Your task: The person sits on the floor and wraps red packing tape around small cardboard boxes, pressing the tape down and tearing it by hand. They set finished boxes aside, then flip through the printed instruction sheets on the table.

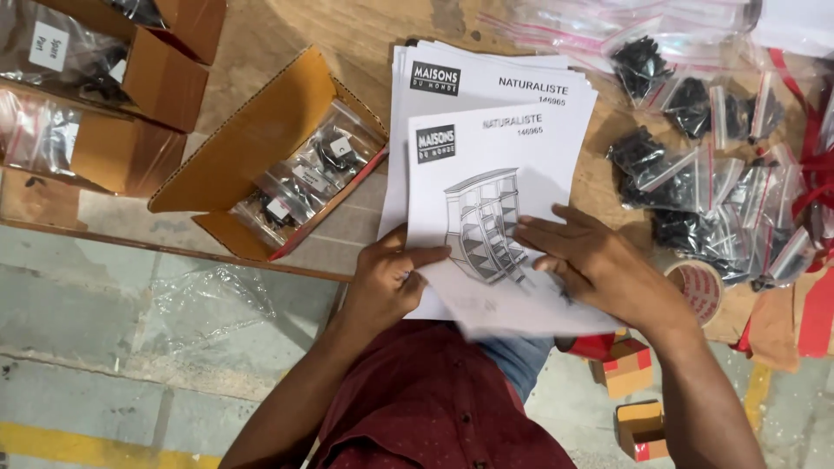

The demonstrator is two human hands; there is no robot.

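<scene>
Head view. A stack of printed instruction sheets is shown on a wooden table; all positions below are given relative to this stack. The top sheet, bearing a line drawing of a shelving unit, is seen lifted slightly askew over the stack's near end. Its left edge is pinched between thumb and fingers of the left hand, closed on the paper. The right hand is laid flat upon the sheet's right half, fingers spread and extended, nothing being clasped.

The sheet is judged light, thin and limp; it would be expected to slide readily over the sheets beneath and to crease if gripped hard. An edge or corner pinch, with the flat of the other hand used to steady the rest, is judged the suitable hold.

Left of the stack, an open cardboard box holding small bagged parts is seen. Right of the stack, clear zip bags of dark hardware are heaped, with a roll of tape just nearer than them.
</scene>
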